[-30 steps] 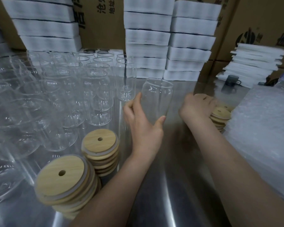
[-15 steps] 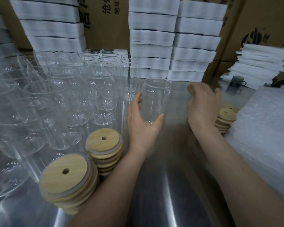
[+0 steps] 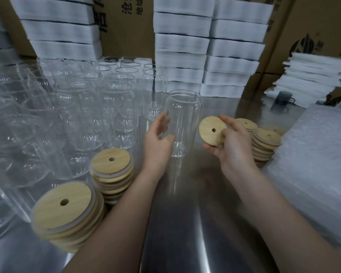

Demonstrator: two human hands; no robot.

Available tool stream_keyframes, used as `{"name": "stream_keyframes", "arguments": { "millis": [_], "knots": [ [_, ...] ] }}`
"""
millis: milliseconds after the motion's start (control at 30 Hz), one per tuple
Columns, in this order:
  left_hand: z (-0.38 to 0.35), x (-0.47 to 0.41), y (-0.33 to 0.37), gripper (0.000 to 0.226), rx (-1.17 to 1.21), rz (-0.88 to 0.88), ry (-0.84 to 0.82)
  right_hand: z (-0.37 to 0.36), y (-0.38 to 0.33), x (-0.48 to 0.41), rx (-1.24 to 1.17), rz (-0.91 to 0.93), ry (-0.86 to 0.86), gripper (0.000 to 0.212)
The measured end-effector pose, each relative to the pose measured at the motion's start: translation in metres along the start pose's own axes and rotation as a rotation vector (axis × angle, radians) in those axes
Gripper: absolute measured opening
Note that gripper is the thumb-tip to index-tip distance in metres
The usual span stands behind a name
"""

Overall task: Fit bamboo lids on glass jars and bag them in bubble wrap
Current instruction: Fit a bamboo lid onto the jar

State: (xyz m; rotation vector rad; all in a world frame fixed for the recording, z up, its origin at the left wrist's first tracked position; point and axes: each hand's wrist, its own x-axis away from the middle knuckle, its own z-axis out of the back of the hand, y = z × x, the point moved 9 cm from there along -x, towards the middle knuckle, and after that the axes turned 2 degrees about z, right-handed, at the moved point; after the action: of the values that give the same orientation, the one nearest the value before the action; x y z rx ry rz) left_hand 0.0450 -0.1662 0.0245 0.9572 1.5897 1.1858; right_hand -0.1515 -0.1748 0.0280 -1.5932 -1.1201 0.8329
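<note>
While my left hand (image 3: 158,142) grips the clear glass jar (image 3: 183,119) upright at centre, my right hand (image 3: 234,148) pinches 1 round bamboo lid (image 3: 209,135) beside it (tilted); I should level it over the rim.

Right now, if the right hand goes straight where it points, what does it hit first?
Probably the clear glass jar in the left hand; the round bamboo lid in the right hand leads. Depth unclear.

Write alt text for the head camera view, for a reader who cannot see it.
A person's left hand holds a glass jar upright at a steel table, while the right hand holds a bamboo lid beside it. Rows of empty jars and lid stacks stand at left; more lids and bubble wrap lie at right.
</note>
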Motion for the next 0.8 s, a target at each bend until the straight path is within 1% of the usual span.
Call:
{"name": "stream_keyframes", "arguments": {
  "millis": [67, 100, 133, 200, 233, 267, 300, 367, 433, 467, 600, 733, 767, 800],
  "knots": [
    [0.001, -0.003, -0.003, 0.067, 0.008, 0.02, 0.006, -0.009, 0.014, 0.001, -0.164, -0.164, -0.079, 0.026],
    [0.001, -0.004, -0.005, 0.068, 0.008, 0.025, 0.003, -0.014, 0.016, 0.002, -0.225, -0.205, -0.124, 0.018],
    [0.0, -0.004, -0.005, 0.07, 0.003, 0.028, -0.009, -0.019, 0.017, 0.003, -0.256, -0.219, -0.173, 0.022],
    [-0.005, -0.001, -0.006, 0.076, -0.024, 0.031, -0.057, -0.023, 0.013, 0.004, -0.247, -0.194, -0.239, 0.043],
    [-0.009, 0.002, -0.005, 0.082, -0.038, 0.029, -0.084, -0.025, 0.011, 0.004, -0.227, -0.174, -0.257, 0.051],
    [-0.014, 0.005, -0.004, 0.09, -0.046, 0.027, -0.108, -0.025, 0.009, 0.004, -0.213, -0.159, -0.274, 0.054],
    [-0.018, 0.007, -0.004, 0.096, -0.053, 0.023, -0.124, -0.027, 0.009, 0.005, -0.206, -0.15, -0.298, 0.052],
    [-0.023, 0.011, -0.003, 0.1, -0.081, 0.014, -0.122, -0.032, 0.008, 0.006, -0.234, -0.152, -0.346, 0.037],
    [-0.022, 0.013, -0.004, 0.095, -0.124, -0.003, -0.072, -0.033, 0.01, 0.007, -0.263, -0.185, -0.344, 0.021],
    [-0.019, 0.015, -0.004, 0.092, -0.155, -0.015, -0.037, -0.033, 0.01, 0.008, -0.256, -0.196, -0.339, 0.019],
    [-0.009, 0.02, 0.004, 0.092, -0.3, -0.072, 0.111, -0.031, 0.012, 0.008, -0.193, -0.208, -0.351, 0.034],
    [0.002, 0.025, 0.011, 0.095, -0.384, -0.117, 0.212, -0.035, 0.018, 0.011, -0.246, -0.283, -0.395, 0.053],
    [0.004, 0.026, 0.012, 0.097, -0.387, -0.127, 0.218, -0.036, 0.018, 0.012, -0.257, -0.295, -0.404, 0.054],
    [0.004, 0.027, 0.014, 0.099, -0.391, -0.139, 0.217, -0.037, 0.017, 0.013, -0.262, -0.284, -0.409, 0.051]
  ]
}}
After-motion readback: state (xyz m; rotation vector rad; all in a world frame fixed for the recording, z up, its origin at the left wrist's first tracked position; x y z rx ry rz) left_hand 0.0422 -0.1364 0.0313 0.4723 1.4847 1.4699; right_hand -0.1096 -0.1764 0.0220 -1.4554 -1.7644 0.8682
